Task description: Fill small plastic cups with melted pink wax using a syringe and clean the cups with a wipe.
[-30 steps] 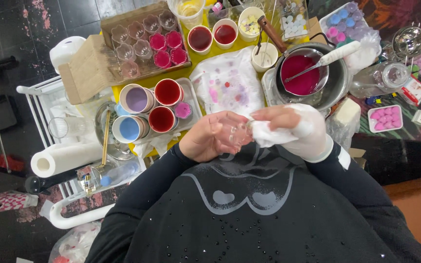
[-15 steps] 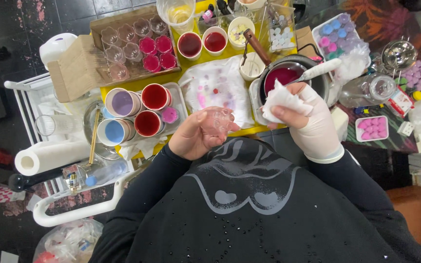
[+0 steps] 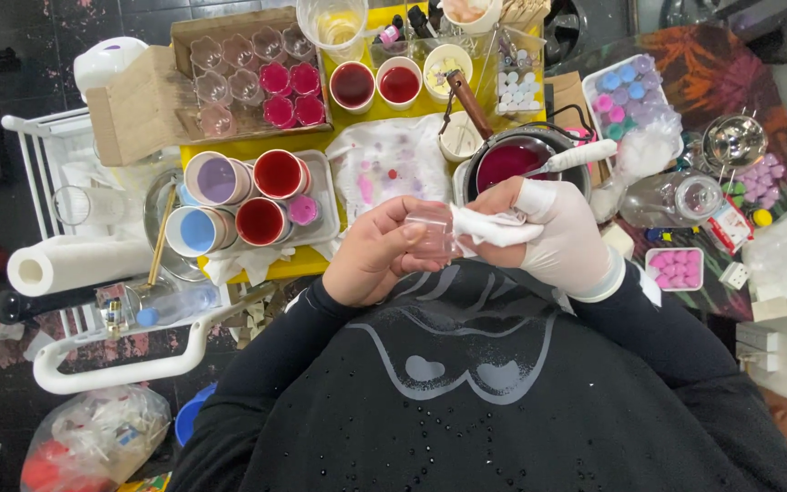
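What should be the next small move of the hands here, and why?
Probably push the white tissue into the small clear cup and twist. The left hand holds the cup on its side, and the gloved right hand has the tissue at its mouth, apparently not yet inside.

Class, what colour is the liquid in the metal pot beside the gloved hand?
Deep magenta-pink liquid in the pot, seen in the head view.

clear glossy glass cup (image 3: 432, 230); white crumpled cloth (image 3: 492, 228); shiny metal pot (image 3: 521, 162).
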